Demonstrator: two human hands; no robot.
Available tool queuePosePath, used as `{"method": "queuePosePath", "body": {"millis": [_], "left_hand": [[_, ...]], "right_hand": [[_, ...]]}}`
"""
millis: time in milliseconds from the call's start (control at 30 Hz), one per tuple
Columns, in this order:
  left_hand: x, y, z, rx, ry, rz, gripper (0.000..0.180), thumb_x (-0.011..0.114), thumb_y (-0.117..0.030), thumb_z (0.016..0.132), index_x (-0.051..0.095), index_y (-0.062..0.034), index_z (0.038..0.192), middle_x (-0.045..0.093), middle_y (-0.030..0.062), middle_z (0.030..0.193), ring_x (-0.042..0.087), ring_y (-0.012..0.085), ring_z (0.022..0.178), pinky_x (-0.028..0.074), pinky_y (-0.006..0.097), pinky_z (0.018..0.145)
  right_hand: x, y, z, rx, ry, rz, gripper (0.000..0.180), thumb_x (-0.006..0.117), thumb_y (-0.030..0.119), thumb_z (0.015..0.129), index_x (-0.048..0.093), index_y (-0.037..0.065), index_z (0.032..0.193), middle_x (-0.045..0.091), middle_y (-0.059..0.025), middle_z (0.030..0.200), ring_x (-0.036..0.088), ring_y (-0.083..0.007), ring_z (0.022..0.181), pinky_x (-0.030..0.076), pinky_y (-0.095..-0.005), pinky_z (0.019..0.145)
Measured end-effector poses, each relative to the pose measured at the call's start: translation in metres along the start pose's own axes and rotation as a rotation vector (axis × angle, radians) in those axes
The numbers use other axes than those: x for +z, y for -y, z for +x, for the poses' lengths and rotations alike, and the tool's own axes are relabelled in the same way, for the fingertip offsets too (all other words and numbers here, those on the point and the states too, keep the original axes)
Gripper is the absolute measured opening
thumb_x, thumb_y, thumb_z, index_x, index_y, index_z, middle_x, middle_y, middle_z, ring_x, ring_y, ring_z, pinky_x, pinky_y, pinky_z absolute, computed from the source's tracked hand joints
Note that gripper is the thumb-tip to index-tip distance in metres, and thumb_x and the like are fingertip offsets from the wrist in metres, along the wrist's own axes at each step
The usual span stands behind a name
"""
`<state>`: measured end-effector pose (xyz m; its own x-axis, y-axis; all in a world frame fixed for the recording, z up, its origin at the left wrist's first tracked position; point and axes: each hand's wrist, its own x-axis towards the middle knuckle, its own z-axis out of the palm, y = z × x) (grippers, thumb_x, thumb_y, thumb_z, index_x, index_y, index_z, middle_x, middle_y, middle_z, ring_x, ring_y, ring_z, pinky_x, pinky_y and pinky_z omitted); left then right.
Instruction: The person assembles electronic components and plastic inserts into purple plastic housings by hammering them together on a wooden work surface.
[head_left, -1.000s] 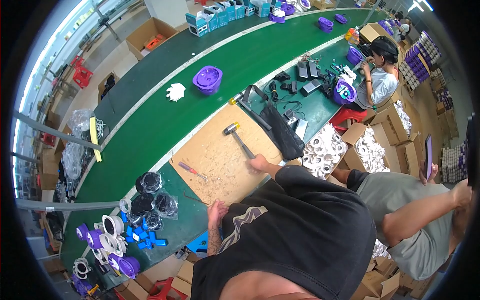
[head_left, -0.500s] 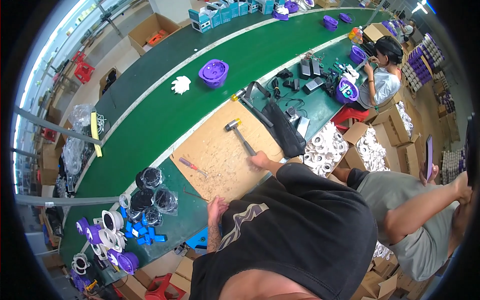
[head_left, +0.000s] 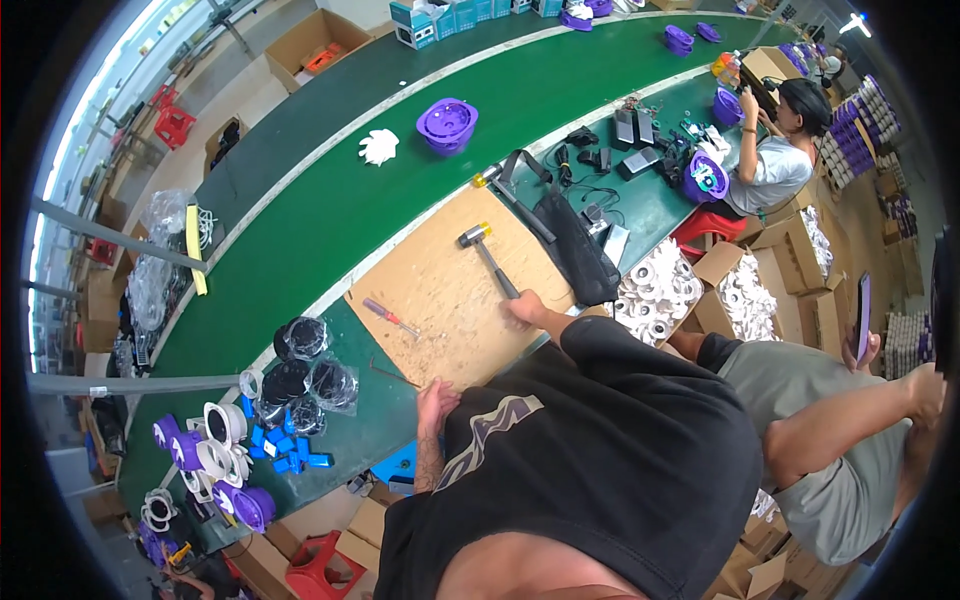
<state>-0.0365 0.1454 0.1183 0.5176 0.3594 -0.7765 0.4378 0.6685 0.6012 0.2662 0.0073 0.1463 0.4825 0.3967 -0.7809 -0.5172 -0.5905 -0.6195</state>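
My right hand grips the dark handle of a mallet with a yellow-and-metal head. The mallet lies over a scuffed cardboard sheet on the green bench. Its head points away from me. At the near left corner of the sheet, my left hand rests by the bench edge with fingers loosely extended, holding nothing. A screwdriver with a reddish handle lies on the sheet, and a thin dark hex key is beside the left hand. Another yellow-headed mallet lies along the far right edge.
Left are bagged black discs, blue blocks and purple-and-white parts. A purple shell and white glove sit on the green belt. Right are a black bag, boxed white parts, a seated co-worker and another person nearby.
The whole view has shifted slightly. The seated co-worker's hands have risen. My right hand stays on the mallet, and my left hand is still at the sheet's corner.
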Motion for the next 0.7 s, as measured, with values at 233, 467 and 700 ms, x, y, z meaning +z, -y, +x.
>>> {"method": "queuePosePath", "body": {"millis": [233, 467, 700], "left_hand": [[0.003, 0.001, 0.001, -0.027, 0.0, -0.013, 0.042, 0.05, -0.038, 0.094, 0.063, 0.0022, 0.099, 0.063, 0.0126, 0.074, 0.066, 0.0242, 0.069, 0.056, 0.033, 0.063], [0.008, -0.003, -0.001, -0.023, -0.006, -0.006, 0.042, 0.051, -0.038, 0.094, 0.062, 0.0023, 0.099, 0.063, 0.0127, 0.073, 0.066, 0.024, 0.068, 0.056, 0.033, 0.062], [-0.001, -0.004, 0.0, -0.023, 0.0, -0.018, 0.041, 0.051, -0.037, 0.093, 0.063, 0.0025, 0.098, 0.063, 0.0127, 0.072, 0.066, 0.0241, 0.068, 0.056, 0.033, 0.062]], "right_hand": [[-0.004, -0.001, 0.002, 0.016, 0.017, 0.008, 0.025, 0.064, 0.021, 0.077, 0.06, -0.001, 0.066, 0.054, -0.0092, 0.054, 0.05, -0.0183, 0.04, 0.042, -0.0304, 0.038], [-0.005, 0.006, -0.008, 0.018, 0.001, -0.013, 0.025, 0.063, 0.02, 0.077, 0.059, -0.001, 0.065, 0.054, -0.0089, 0.054, 0.05, -0.0176, 0.04, 0.041, -0.0301, 0.038], [0.003, 0.005, -0.006, 0.016, 0.008, -0.01, 0.025, 0.064, 0.021, 0.077, 0.06, -0.001, 0.066, 0.055, -0.0089, 0.054, 0.051, -0.0183, 0.041, 0.043, -0.0302, 0.039]]}}
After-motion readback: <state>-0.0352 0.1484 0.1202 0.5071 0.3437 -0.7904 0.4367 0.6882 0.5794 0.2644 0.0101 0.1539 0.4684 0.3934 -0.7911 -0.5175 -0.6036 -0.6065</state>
